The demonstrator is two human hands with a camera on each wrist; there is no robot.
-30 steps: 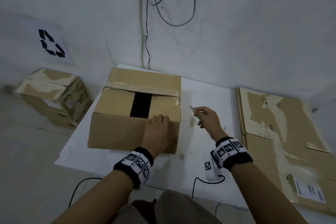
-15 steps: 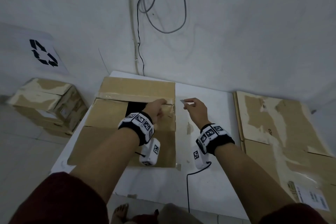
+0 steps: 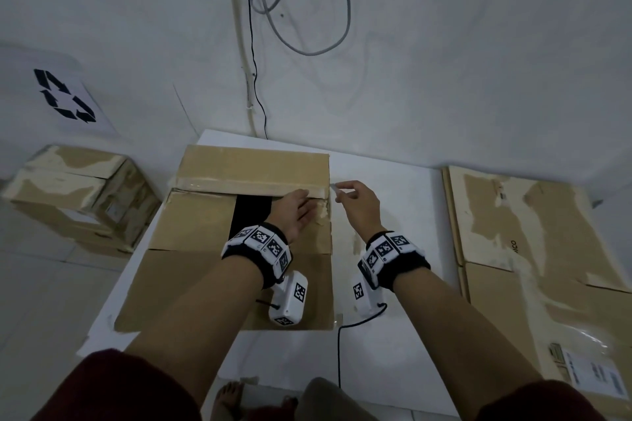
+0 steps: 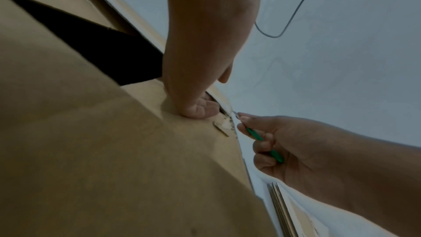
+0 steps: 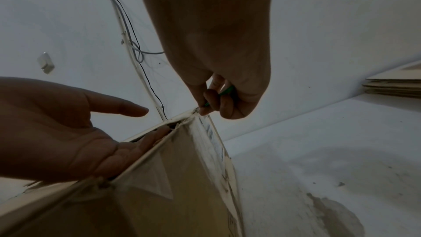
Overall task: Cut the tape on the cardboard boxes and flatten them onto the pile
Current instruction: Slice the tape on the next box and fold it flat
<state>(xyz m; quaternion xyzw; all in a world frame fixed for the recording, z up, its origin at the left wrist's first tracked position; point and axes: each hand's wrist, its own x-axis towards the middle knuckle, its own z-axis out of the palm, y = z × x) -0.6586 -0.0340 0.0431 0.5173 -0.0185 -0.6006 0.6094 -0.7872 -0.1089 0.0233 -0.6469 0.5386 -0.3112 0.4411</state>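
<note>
Bracing the cardboard box (image 3: 239, 236) on the white desk (image 3: 393, 215), the left hand (image 3: 299, 212) lies flat with its fingers straight, the fingertips slipped into the gap under the far flap near the box's right corner; judging by this, it lifts the seam a little and steadies the box so the tape can be reached. The right hand (image 3: 359, 203) has its grip clamped on a thin green-handled cutter (image 4: 262, 141), pinched between thumb and fingers, with the small blade tip set at the corner edge where the clear tape (image 3: 246, 185) ends, likely the starting point for a cut along the seam. A pile of flattened boxes (image 3: 533, 249) lies well apart on the right, waiting to receive this one; another box (image 3: 78, 195) sits on the floor at the left. Whether the blade already bites into the tape is too small to tell, the left fingertips are hidden inside the flap, and the box's dark opening shows nothing inside.
</note>
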